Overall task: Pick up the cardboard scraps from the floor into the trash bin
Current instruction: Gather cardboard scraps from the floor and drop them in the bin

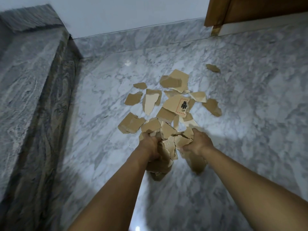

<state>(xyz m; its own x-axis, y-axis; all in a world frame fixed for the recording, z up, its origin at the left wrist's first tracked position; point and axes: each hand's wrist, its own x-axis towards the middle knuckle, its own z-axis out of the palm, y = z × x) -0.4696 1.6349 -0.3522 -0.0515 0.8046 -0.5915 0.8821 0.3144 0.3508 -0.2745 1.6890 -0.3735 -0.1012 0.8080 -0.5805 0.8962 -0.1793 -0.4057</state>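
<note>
Many scraps [167,130] fill left hand [150,145] and right hand [198,145]

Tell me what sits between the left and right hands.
Head view: a bundle of cardboard scraps fills the gap, gripped by the left hand and the right hand.

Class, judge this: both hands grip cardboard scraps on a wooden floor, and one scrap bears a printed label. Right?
No: the head view shows a marble floor, not wooden. The left hand and right hand do grip cardboard scraps, and one scrap bears a printed label.
</note>
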